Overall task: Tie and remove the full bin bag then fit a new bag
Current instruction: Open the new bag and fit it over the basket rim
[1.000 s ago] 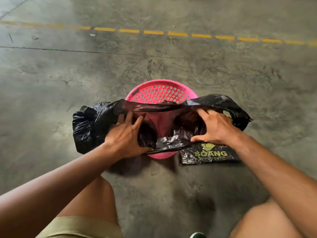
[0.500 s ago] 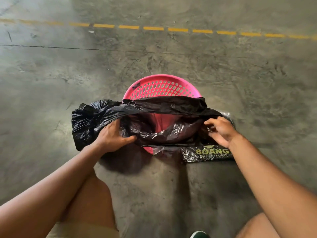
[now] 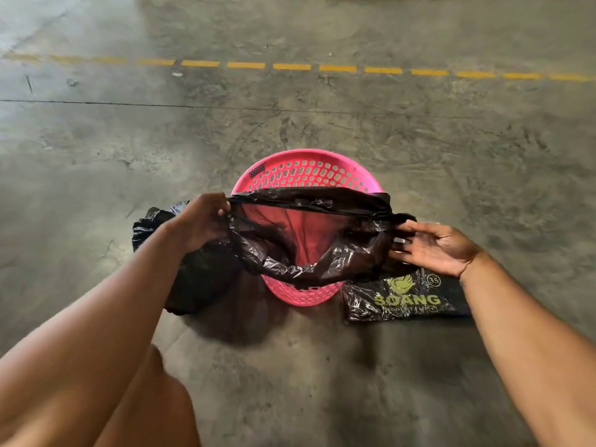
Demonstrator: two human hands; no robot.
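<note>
Bag mouth spans the pink bin crosswise; left hand grips its edge, right hand is half-open at the opposite end.

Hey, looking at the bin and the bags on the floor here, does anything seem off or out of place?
Nothing spilled or damaged. The new bag is only half fitted: its mouth is stretched between the left hand and right hand, not over the pink bin rim. The full bag lies left, the bag pack right.

Pink perforated bin; black bag; black packet, yellow-green lettering; dashed yellow floor line.
</note>
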